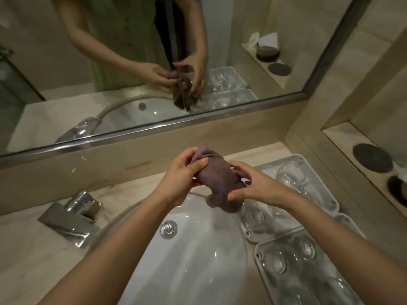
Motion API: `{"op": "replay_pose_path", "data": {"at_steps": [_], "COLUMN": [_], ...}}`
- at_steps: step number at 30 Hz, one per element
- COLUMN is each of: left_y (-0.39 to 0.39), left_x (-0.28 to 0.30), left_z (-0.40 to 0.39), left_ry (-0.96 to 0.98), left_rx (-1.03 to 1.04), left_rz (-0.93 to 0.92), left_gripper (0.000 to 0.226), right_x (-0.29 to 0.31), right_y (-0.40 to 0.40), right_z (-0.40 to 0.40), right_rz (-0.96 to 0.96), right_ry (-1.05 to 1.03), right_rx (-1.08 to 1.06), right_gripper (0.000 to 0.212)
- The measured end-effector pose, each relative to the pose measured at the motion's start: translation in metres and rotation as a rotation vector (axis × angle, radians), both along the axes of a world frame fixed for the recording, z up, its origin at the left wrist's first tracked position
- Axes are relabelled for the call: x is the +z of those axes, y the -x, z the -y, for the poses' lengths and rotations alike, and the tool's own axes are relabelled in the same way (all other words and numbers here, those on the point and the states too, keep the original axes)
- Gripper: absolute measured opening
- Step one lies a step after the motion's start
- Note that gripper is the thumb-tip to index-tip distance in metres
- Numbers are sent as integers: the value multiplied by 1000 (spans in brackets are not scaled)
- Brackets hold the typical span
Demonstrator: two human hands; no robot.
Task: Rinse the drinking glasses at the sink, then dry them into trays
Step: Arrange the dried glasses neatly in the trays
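Above the far rim of the white sink (189,267), both my hands hold a purple cloth (217,172). My left hand (180,172) pinches its upper end with thumb and fingers. My right hand (253,183) grips the lower part, and the cloth hangs down below it. The cloth is wrapped into a bulky roll; whether a glass is inside it is hidden. Right of the sink lie two grey trays: a far tray (326,186) and a near tray (264,280). Clear drinking glasses (290,175) stand in their cells.
A chrome faucet (72,214) sits on the counter at left, its spout toward the basin. The drain plug (168,228) is in the basin's middle. A mirror (132,62) spans the wall behind. Dark round coasters (372,157) lie on a shelf niche at right.
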State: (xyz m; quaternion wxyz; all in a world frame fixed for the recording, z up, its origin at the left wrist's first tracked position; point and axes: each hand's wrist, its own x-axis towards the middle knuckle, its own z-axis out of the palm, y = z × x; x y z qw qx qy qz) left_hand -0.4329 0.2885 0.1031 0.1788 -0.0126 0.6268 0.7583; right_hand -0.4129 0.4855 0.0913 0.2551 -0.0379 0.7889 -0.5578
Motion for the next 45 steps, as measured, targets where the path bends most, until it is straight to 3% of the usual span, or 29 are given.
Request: {"op": "replay_pose_path", "data": {"at_steps": [3,6,10,12,14,17,19,22,26,29,31,35,40,45], "left_y": [25,46,63,66,68,70,70,68,63,59,56,55,49,53], "left_x": [-12,-32,-62,-78,-94,-122,-136,-149,-150,-133,-110,-62,-42,-62], "left_z": [20,37,59,64,67,66,61,52,47,34,13,-46,-124,-171], "left_ry": [-65,-299,-467,-463,-329,73,326,741,895,1007,1033,1017,947,1136], "left_rx": [130,306,432,476,520,534,539,512,502,519,443,35,-348,-682], "left_rz": [22,80,116,142,194,254,273,305,282,197,6,-242,-455,-403], "left_gripper": [18,20,23,24,22,14,6,24,40,57,58,48,55,80], "right_x": [-19,-45,-60,-71,-85,-103,-115,-121,-112,-86,-67,-35,-27,-60], "right_y": [30,58,93,103,109,114,113,109,116,116,111,83,51,28], "right_z": [11,35,62,67,66,62,58,59,57,48,31,-36,-137,-185], "right_rz": [-73,-297,-620,-820,-946,-983,-899,-730,-476,-396,-418,-509,-414,-257], "right_ry": [-154,-355,-621,-810,-970,-1187,-1263,-1292,-1192,-1049,-893,-625,-727,-798], "right_rx": [6,105,61,106,154,258,316,371,488,437,305,-20,-233,-153], "right_gripper": [102,114,70,61,59,48,29,38,49,63,65,55,53,64]}}
